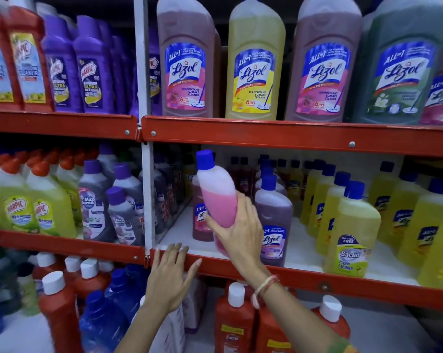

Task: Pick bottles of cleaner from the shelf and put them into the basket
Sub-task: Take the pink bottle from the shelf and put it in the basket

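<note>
A pink cleaner bottle (216,192) with a blue cap is tilted left, lifted off the middle shelf (304,275). My right hand (238,235) is shut around its lower half, hiding the label. My left hand (168,278) is open with fingers spread, its fingertips resting on the red front edge of that shelf, left of the bottle. A purple Lizol bottle (273,220) stands right of the held one, and a dark red bottle (198,225) stands behind it. No basket is in view.
Large Lizol bottles (253,59) fill the top shelf, with purple and red Harpic bottles (93,70) to the left. Yellow floor cleaner bottles (350,230) crowd the middle shelf's right. Red and blue bottles (60,309) stand on the bottom shelf. A white upright post (147,194) divides the shelving.
</note>
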